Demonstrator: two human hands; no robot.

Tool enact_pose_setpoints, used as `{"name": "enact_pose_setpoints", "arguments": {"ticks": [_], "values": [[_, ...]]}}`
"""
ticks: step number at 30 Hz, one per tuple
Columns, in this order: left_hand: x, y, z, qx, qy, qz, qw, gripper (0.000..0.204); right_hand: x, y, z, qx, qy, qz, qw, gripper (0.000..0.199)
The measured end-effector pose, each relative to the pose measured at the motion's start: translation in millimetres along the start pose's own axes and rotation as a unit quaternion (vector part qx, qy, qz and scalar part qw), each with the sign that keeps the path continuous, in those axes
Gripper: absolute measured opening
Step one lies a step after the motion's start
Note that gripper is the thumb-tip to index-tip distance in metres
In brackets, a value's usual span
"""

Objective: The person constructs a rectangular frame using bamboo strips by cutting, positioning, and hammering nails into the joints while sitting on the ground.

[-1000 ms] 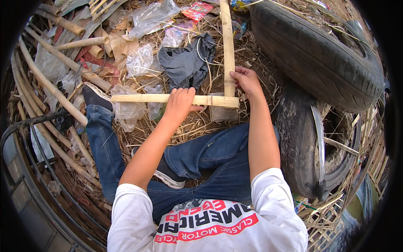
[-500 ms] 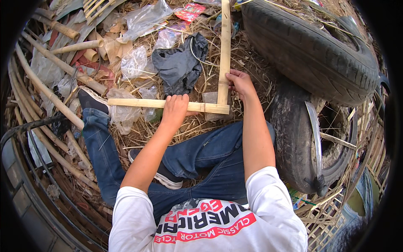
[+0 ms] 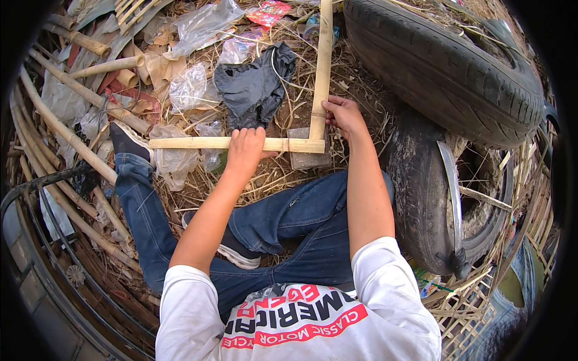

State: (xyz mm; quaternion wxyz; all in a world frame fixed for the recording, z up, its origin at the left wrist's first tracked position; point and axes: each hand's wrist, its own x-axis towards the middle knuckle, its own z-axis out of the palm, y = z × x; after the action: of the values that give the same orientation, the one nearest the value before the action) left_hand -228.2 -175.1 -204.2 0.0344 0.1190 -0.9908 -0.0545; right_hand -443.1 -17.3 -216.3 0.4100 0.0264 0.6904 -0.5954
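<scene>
My left hand [image 3: 245, 150] is wrapped over a flat bamboo strip [image 3: 192, 142] that lies crosswise in front of me. Its right end overlaps the bottom end of a second bamboo strip [image 3: 323, 66], which runs away from me, so the two form a corner. Between thumb and fingers, my right hand [image 3: 343, 116] grips that second strip a little above the corner. Beneath the joint sits a grey block [image 3: 310, 159], partly covered by the strips. How the strips are joined, if at all, I cannot tell.
Two worn tyres [image 3: 445, 72] lean together on the right, with a long curved blade [image 3: 450, 186] resting on the lower one. A black plastic bag [image 3: 256, 84], clear plastic scraps [image 3: 195, 90] and straw cover the ground. Bamboo poles [image 3: 72, 135] lie at left.
The bamboo corner and both my hands have shifted slightly away from me and to the left. The crosswise strip sits more level, and more of the grey block shows.
</scene>
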Motion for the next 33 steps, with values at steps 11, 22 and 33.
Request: {"name": "enact_pose_setpoints", "arguments": {"ticks": [11, 22, 33], "values": [[2, -11, 1, 0.034, -0.005, 0.014, 0.999, 0.048, 5, 5, 0, -0.026, -0.01, -0.034, 0.999, 0.03], [5, -6, -6, 0.048, -0.02, 0.004, 0.999, 0.051, 1, 2, 4, -0.005, 0.0, -0.018, 1.0, 0.03], [8, 1, -4, 0.092, -0.058, 0.004, 0.994, 0.054, -23, 13, -13, -0.27, 0.029, -0.136, 0.953, 0.041]]}}
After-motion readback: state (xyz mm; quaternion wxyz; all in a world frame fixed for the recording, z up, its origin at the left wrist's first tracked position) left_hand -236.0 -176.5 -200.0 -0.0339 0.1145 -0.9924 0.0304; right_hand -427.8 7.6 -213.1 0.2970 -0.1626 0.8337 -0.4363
